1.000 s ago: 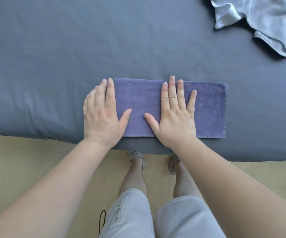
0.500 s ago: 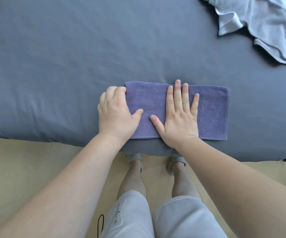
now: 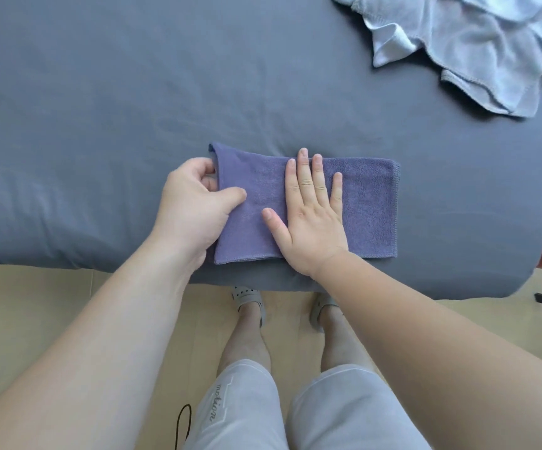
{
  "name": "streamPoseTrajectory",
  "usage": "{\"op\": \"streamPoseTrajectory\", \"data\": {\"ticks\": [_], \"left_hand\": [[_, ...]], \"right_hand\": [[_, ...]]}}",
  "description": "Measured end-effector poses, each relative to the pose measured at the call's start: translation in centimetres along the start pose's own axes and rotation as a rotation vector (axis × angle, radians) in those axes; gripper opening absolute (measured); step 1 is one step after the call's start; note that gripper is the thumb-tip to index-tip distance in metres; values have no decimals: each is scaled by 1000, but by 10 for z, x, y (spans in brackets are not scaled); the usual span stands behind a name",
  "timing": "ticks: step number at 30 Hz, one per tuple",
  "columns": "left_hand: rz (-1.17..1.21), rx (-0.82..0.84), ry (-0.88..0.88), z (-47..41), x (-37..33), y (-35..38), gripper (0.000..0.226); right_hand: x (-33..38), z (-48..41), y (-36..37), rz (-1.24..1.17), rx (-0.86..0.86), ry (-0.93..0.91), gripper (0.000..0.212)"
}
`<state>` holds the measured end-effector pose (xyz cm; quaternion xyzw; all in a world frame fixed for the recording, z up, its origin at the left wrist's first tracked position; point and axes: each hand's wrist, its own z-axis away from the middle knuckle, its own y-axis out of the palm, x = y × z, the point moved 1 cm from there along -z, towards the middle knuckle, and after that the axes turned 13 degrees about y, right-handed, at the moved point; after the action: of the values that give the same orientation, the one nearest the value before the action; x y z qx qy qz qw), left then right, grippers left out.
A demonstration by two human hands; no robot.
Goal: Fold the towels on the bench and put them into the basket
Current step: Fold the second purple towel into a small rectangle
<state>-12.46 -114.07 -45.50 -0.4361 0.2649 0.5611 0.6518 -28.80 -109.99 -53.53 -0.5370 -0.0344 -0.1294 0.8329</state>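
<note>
Pinching the left end of the folded purple towel (image 3: 263, 190) with my left hand (image 3: 191, 206), I am pressing my flat right hand (image 3: 311, 219) on its middle, near the front edge of the grey bench (image 3: 100, 125).

Head view, steeply down onto bench (image 3: 107, 118)

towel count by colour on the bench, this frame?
purple towel: 1, folded; left hand pinches its left end, right hand lies flat on it.
pale blue towel: 1 crumpled heap at the far right of the bench; cannot tell if it hides more than one.
Total: 2
</note>
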Motion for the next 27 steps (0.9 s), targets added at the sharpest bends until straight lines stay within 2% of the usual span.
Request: {"op": "streamPoseTrajectory", "data": {"ticks": [3, 5, 9, 13, 17, 20, 22, 25, 27], "left_hand": [[-145, -1, 157, 15, -21, 22, 26], [-263, 7, 291, 25, -34, 42, 26], [-409, 21, 451, 44, -47, 97, 27], [-494, 86, 468, 40, -32, 154, 31], [-623, 151, 451, 29, -9, 189, 43], [-667, 152, 587, 32, -4, 190, 36], [-685, 86, 710, 37, -1, 179, 32], [-800, -61, 874, 41, 6, 159, 30], [-914, -89, 910, 41, 12, 149, 39]], "right_hand": [[-17, 5, -21, -301, 64, -68, 80], [-37, 12, -37, -436, 29, -47, 76], [-92, 28, -60, -727, -86, 148, 66], [-124, 36, -70, -1111, 98, 391, 51], [-136, 35, -69, -1173, 214, 408, 46], [-140, 28, -67, -1142, 242, 403, 31], [-137, 23, -70, -1091, 221, 412, 24], [-128, 21, -73, -953, 177, 412, 27], [-124, 21, -73, -921, 179, 392, 26]]}}
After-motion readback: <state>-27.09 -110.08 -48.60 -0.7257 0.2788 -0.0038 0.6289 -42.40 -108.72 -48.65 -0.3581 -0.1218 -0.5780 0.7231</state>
